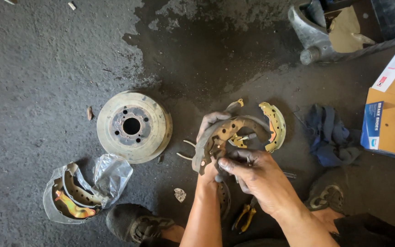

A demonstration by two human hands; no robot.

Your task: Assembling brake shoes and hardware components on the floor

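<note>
Pliers (244,217) half-hidden beneath hands (252,176)

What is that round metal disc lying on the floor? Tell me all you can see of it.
The brake drum is a round, heavy-looking metal piece, pale and rusty, lying flat on the dark concrete floor. Its raised hub has a central hole ringed by smaller bolt holes. No hand touches it; it sits left of the hands, above the bagged brake shoes.

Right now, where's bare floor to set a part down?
Free: upper-left concrete, above and left of the round rusty brake drum. Crowded: around both hands, between the loose curved brake shoe, blue rag, yellow-handled pliers and plastic-wrapped new shoes.
</note>
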